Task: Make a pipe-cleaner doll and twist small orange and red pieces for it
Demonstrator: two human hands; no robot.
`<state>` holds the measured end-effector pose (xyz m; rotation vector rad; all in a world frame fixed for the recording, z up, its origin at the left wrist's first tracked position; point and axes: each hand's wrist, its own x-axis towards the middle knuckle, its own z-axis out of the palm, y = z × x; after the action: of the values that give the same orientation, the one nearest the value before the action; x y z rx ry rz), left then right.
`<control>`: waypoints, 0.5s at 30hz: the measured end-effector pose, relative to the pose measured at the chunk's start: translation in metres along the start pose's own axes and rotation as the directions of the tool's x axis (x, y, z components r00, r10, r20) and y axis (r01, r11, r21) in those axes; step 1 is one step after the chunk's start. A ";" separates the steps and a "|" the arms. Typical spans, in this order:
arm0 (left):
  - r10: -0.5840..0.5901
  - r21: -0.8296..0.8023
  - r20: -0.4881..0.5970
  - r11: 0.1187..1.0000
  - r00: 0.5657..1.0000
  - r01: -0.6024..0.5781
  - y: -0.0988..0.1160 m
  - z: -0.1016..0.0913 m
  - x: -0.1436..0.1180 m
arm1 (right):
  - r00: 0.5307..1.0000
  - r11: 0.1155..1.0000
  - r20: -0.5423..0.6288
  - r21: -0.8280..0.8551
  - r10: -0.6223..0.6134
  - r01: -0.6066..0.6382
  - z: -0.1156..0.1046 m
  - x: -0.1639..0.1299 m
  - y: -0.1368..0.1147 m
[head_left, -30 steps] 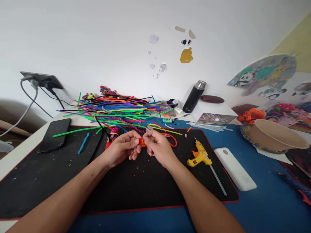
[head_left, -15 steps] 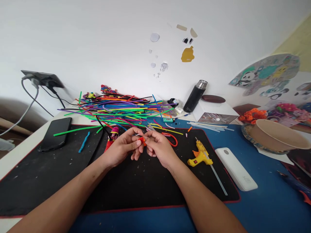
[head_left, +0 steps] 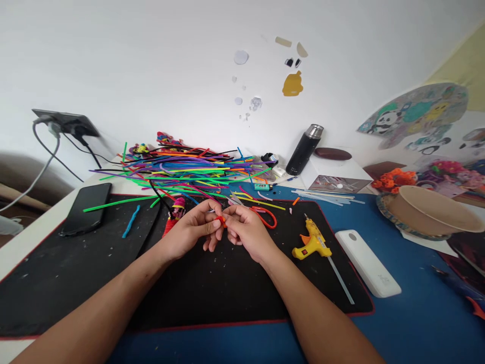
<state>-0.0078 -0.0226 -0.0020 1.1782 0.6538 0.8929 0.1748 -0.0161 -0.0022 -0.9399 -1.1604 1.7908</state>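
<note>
A small red-orange piece of bent pipe cleaner [head_left: 221,221] is pinched between my two hands above the black mat [head_left: 212,298]. My left hand [head_left: 189,227] grips it between thumb and fingers, and my right hand [head_left: 250,232] holds its other side with the fingertips. Much of the piece is hidden by the fingers. Just behind my right hand lie orange-handled scissors [head_left: 272,218]. A pipe cleaner figure in red, pink and black [head_left: 177,210] is partly covered by my left hand.
A heap of coloured pipe cleaners [head_left: 189,172] lies along the wall. On the right are a yellow glue gun [head_left: 315,241], a white power bank [head_left: 367,263] and a beige bowl [head_left: 435,210]. A black phone [head_left: 87,208] is at left; a black flask [head_left: 304,150] stands behind.
My right fingers have shifted slightly around the red-orange piece, and a little more of the scissors shows behind them. Both hands stay in nearly the same place.
</note>
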 end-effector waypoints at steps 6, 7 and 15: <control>0.006 -0.034 -0.041 0.999 0.999 -0.008 0.000 0.004 0.000 | 1.000 1.000 -0.011 -0.025 -0.009 0.009 0.001 0.000 0.002; 0.008 -0.027 -0.053 1.000 0.999 -0.010 0.000 0.004 0.000 | 1.000 0.999 -0.014 -0.032 -0.010 0.010 0.001 0.001 0.003; 0.046 0.000 -0.140 0.999 0.989 -0.046 -0.002 0.004 0.003 | 0.996 0.996 -0.075 -0.080 -0.049 0.043 0.000 0.003 0.005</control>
<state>-0.0023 -0.0222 -0.0031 1.1380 0.7408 1.0224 0.1721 -0.0147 -0.0075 -1.0109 -1.2009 1.6688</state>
